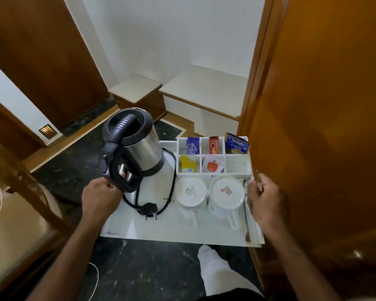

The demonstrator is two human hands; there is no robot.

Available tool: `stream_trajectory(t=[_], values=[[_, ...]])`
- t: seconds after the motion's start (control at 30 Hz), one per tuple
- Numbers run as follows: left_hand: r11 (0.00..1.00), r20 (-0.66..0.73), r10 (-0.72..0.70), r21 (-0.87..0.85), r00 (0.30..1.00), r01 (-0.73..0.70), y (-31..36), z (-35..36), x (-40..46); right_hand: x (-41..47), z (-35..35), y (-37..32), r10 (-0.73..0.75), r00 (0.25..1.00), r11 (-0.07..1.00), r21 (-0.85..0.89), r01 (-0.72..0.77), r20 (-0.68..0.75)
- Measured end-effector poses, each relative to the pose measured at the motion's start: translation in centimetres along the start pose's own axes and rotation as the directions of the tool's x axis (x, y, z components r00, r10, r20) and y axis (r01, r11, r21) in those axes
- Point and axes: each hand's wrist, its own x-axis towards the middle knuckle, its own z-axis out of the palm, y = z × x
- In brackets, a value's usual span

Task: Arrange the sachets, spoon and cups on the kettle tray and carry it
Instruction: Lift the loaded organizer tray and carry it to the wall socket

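A white kettle tray [172,230] is held in the air above a dark floor. My left hand [100,194] grips its left edge beside the handle of the steel kettle [137,146], which leans left. My right hand [267,198] grips the right edge. Two white cups [191,192] [226,195] stand upside down in the middle right. A metal spoon [246,213] lies along the right rim. Sachets fill the divided box [237,165] at the back: a purple one [192,145], a red one [213,144], a blue Tetley one [237,144], a yellow one [188,164], a white one [212,166].
The kettle's black cord and plug [149,210] lie coiled on the tray. An orange wooden door [323,127] stands close on the right. Pale steps [204,90] rise ahead. A wooden frame [20,181] is at the left. My white-clad leg [213,270] shows below the tray.
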Motion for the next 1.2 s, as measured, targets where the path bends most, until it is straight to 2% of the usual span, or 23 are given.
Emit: stream_trajectory(t=[0.1, 0.27, 0.5, 0.73, 0.97, 1.07, 1.2], values=[[1.000, 0.001, -0.025, -0.017, 1.000, 0.025, 1.3, 2.6, 6.9, 6.9, 3.7, -2.2, -0.045, 0.999, 0.999, 0.011, 0.045, -0.005], [0.995, -0.008, -0.100, -0.030, 0.995, 0.100, 3.6, 5.0, 18.0, 16.7, 8.6, -5.7, -0.040, 0.999, 0.999, 0.026, 0.039, 0.023], [0.985, 0.030, -0.107, -0.132, 0.994, 0.110, 8.0, 8.5, 32.7, 29.3, 14.0, -10.6, -0.018, 1.000, 0.999, 0.035, 0.019, -0.022], [0.989, 0.118, 0.047, -0.147, 0.992, -0.029, 11.5, 15.4, 46.7, 38.1, 19.5, -12.9, 0.078, 0.988, 0.997, -0.012, -0.081, -0.133], [0.974, 0.278, 0.204, -0.150, 0.939, -0.168, 16.7, 21.2, 61.3, 45.2, 24.6, -15.0, 0.203, 0.951, 0.976, -0.034, -0.217, -0.233], [0.966, 0.295, 0.252, -0.137, 0.922, -0.220, 18.0, 23.6, 64.2, 47.0, 25.3, -15.1, 0.248, 0.946, 0.960, -0.078, -0.269, -0.210], [0.951, 0.337, 0.308, -0.124, 0.890, -0.282, 22.5, 28.4, 67.9, 51.7, 26.3, -13.6, 0.301, 0.917, 0.938, -0.094, -0.335, -0.262]])
